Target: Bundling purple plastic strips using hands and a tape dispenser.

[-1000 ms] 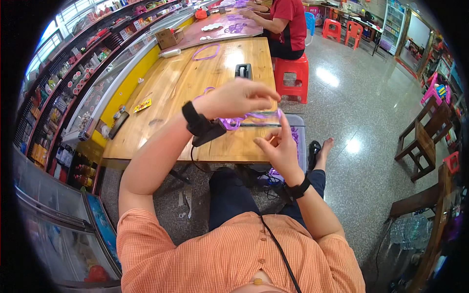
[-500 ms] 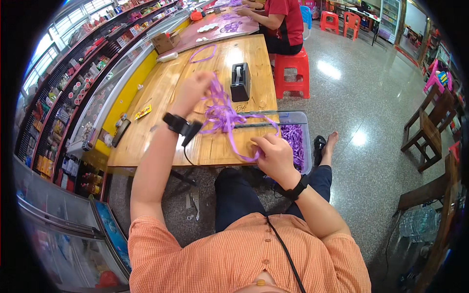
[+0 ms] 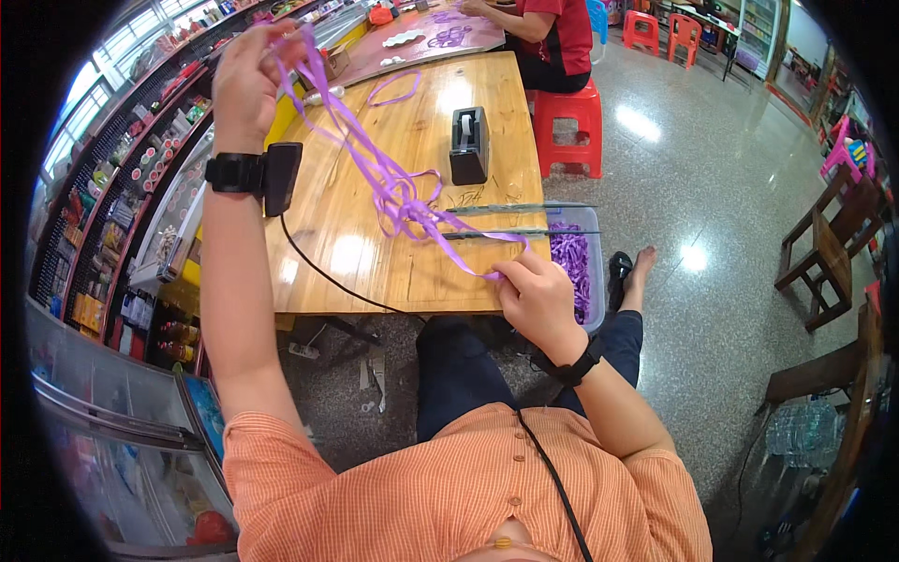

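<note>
The left hand [image 3: 245,80] is raised high, pinching one end of the purple ribbons [image 3: 389,183] while the right hand [image 3: 536,302] clamps the other at the table [image 3: 375,253] edge, pulling them taut and untangled.

The person wore an orange short-sleeved shirt [image 3: 449,487] with fine stripes and a row of small buttons down the front, over dark blue trousers [image 3: 459,375]. A black band with a boxy black device [image 3: 279,176] sat on the left wrist, a thin black cable [image 3: 328,276] trailing from it. A black band [image 3: 573,367] circled the right wrist.
</note>
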`<state>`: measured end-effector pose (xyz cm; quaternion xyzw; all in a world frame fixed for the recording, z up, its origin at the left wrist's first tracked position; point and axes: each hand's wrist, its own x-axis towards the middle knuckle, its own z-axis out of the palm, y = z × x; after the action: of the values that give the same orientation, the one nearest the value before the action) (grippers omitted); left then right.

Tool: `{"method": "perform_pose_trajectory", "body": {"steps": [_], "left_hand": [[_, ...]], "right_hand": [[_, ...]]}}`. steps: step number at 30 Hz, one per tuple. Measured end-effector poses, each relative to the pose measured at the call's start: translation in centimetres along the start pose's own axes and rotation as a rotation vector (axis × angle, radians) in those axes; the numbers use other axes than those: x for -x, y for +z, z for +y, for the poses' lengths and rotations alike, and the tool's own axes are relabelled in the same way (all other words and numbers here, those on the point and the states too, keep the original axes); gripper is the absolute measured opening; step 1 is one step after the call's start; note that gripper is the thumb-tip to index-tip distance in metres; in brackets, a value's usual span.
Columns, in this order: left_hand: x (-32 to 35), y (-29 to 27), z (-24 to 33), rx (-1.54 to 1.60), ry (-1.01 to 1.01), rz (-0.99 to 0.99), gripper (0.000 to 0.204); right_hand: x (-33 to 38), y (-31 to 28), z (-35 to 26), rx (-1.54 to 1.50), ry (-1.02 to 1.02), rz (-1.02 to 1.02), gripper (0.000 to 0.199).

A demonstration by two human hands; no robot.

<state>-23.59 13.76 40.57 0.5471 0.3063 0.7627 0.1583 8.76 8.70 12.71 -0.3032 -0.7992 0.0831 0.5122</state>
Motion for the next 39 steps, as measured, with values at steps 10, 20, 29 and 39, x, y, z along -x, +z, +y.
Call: {"method": "perform_pose_trajectory", "body": {"steps": [10,20,29,39], "left_hand": [[-3.4,-3.3,0.1,-0.553,-0.093,-0.186,0.024],[-8.8,-5.4,2.1,-0.360,0.237,0.233,0.026],[-3.0,-14.2,-3.2,-1.788,-0.462,-0.385,0.035],[12.0,-6.2,-9.1,-1.585,-0.922,-0.882,0.033]], "right_hand": [[-0.1,0.0,-0.2,0.000,0.018,-0.039,0.014],[0.2,-0.3,0.4,-0.007,0.028,-0.032,0.014],[0.0,-0.5,-0.1,-0.025,0.026,-0.033,0.014],[0.0,-0.3,0.3,-0.019,0.006,-0.008,0.013]]}}
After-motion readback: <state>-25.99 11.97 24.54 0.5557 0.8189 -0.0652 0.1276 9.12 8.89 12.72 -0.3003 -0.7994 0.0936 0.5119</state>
